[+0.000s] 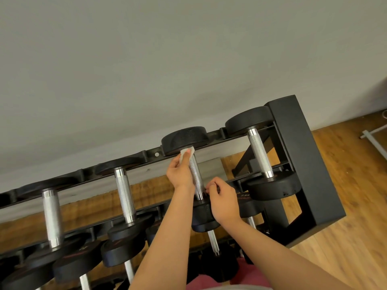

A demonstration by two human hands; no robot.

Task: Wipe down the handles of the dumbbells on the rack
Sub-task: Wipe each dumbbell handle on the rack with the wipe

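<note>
Top tier of the rack (303, 153), second dumbbell (184, 139) from the right end. This is the wiping step, at the far end of its handle (195, 172). The left hand (180, 174) curls round the handle, pinching a white wipe (185, 152) against it just under the far head. The right hand (224, 199) curls its fingers over the near head, steadying. Next move, I'd say: draw the wipe down the knurling, then go on to a neighbouring handle.

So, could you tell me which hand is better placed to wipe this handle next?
Left: the left hand holds the wipe at the far end of the handle; the right hand only holds the near weight.
</note>
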